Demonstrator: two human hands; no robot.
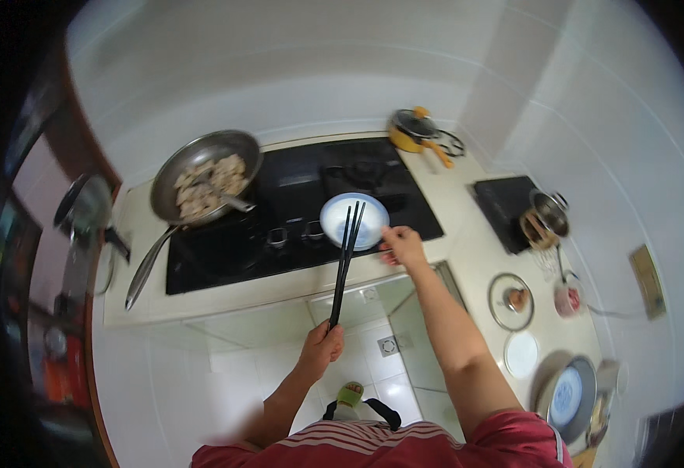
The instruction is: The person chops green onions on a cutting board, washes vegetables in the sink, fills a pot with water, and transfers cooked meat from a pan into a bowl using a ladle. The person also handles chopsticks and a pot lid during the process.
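Observation:
My left hand (321,348) is closed around the lower ends of dark chopsticks (339,285), which point up and away from me. Their tips overlap the bowl in the picture; whether they touch it I cannot tell. With fingers at its right rim, my right hand (402,246) grips a white bowl (334,221) with a blue edge, over the front of the black cooktop (295,181). What lies in the bowl looks pale and is hard to make out. On the cooktop's left, a wok (163,181) holds pale cooked pieces (225,173) and a metal spatula (237,203).
The wok's long handle (148,269) juts over the counter toward me. A yellow lidded pot (407,141) stands at the back right. Along the right counter are a black hot plate (498,204), a glass lid (501,318), a white disc (521,355) and a basin (588,388).

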